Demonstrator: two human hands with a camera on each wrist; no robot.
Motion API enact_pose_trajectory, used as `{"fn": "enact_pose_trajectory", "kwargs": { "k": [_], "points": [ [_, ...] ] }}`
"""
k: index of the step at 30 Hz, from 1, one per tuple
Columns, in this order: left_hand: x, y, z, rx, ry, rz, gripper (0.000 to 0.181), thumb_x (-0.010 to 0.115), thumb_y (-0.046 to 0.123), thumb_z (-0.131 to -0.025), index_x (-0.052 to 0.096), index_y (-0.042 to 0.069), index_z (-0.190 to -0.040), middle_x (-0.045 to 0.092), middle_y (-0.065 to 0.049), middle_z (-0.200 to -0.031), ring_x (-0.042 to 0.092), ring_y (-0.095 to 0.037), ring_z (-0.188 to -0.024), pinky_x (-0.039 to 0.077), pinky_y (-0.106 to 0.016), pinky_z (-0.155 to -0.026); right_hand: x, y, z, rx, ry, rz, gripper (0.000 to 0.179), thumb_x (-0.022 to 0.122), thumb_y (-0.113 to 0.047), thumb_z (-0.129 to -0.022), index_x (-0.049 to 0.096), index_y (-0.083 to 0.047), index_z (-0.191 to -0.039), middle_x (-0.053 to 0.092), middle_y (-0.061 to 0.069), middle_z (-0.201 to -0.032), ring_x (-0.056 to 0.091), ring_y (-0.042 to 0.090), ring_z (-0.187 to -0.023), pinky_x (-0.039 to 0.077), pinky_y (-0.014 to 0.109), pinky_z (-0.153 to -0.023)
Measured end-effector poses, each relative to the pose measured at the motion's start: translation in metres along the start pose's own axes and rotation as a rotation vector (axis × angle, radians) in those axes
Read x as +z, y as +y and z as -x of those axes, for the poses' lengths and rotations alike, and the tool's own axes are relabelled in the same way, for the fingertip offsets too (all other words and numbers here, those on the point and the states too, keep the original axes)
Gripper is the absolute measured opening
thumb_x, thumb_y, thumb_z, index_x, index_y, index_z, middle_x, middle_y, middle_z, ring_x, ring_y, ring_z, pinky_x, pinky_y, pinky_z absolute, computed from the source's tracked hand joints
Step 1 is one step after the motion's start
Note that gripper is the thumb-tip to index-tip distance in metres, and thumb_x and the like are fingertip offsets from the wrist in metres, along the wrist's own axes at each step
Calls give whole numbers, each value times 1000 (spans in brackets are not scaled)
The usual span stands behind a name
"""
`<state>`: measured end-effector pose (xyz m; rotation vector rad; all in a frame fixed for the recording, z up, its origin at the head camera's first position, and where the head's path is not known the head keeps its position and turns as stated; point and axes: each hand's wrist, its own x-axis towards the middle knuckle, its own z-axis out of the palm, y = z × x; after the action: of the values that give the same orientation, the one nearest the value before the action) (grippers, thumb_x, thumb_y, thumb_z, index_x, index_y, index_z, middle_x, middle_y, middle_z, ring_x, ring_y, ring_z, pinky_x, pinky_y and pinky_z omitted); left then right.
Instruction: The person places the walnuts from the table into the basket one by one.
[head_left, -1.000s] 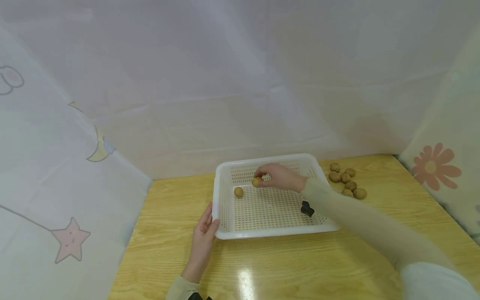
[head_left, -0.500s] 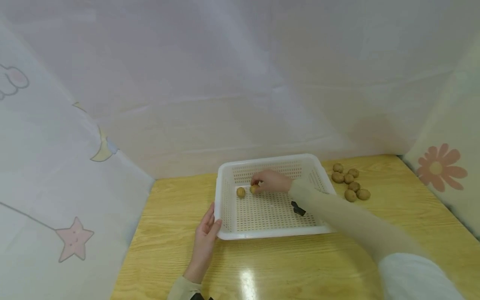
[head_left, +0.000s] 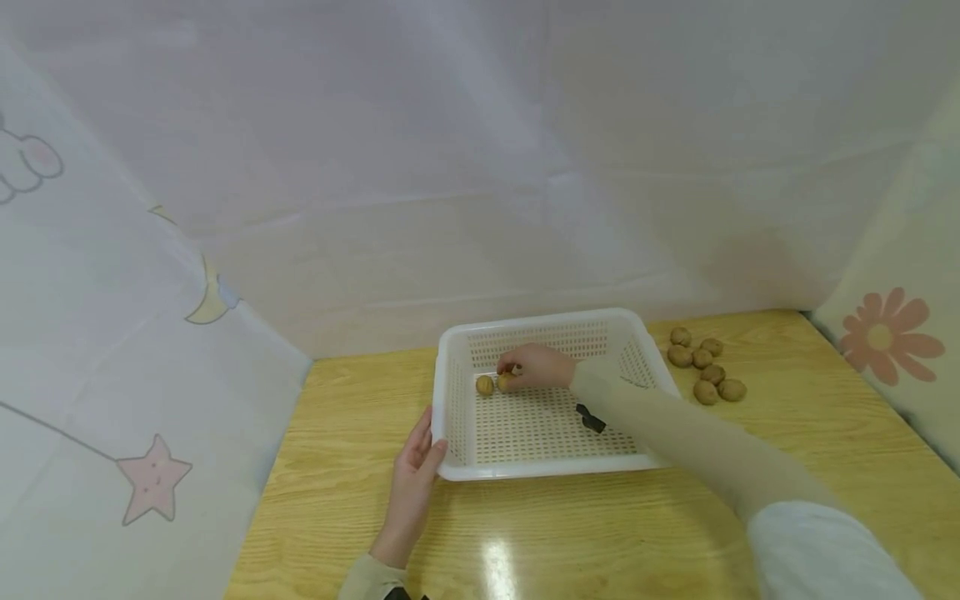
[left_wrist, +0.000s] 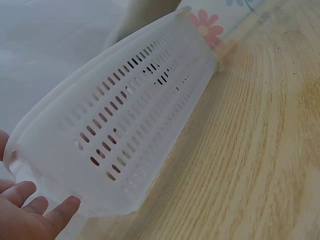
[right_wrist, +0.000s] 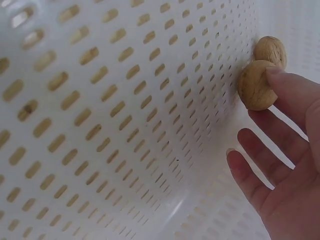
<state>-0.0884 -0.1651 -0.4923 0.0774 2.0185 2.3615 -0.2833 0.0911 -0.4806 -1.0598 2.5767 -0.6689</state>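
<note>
Left hand [head_left: 414, 483]'s got its grip clamped on the near left corner of a white basket [head_left: 555, 469], sitting on the wooden counter [head_left: 585, 533]. Inside, a loose walnut [head_left: 485, 386] lies right beside the held walnut [right_wrist: 256, 87], pinched in the right hand [head_left: 542, 367]'s grip. Further right, seven more walnuts [head_left: 702, 358] are bunched up.

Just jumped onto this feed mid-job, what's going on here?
A person is handling walnuts at a wooden table. The left hand holds the white plastic basket by its near left corner. The right hand, inside the basket, pinches one walnut close beside a second walnut; whether those two touch is hard to tell. Seven more walnuts lie in a loose group on the table, to the right of the basket.
</note>
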Motion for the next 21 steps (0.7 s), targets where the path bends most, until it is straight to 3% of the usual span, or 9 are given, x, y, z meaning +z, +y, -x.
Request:
{"fn": "enact_pose_trajectory", "kwargs": {
  "k": [7,13,21],
  "points": [
    [-1,0,0,12,-12,-19,64,53,13,-109,23,3,-165,27,-15,-169,36,-38,-150,45,-42,-113,-9,-5,9,25,16,-65,28,72,-24,-101,72,-9,-124,72,5,-124,64,25,-116,54,47,-102],
    [0,-1,-1,31,-17,-20,64,53,12,-108,23,1,-164,26,-18,-169,35,-40,-150,44,-40,-113,-26,-14,25,-11,38,-3,25,71,-19,-101,72,-7,-123,73,6,-122,66,24,-111,56,44,-100],
    [-1,-2,-2,31,-15,-25,63,52,11,-109,23,1,-164,27,-18,-168,35,-39,-150,45,-41,-113,-50,-25,51,-13,74,-23,24,69,-18,-102,72,-12,-125,73,4,-121,66,23,-112,56,46,-100]
  ]
}}
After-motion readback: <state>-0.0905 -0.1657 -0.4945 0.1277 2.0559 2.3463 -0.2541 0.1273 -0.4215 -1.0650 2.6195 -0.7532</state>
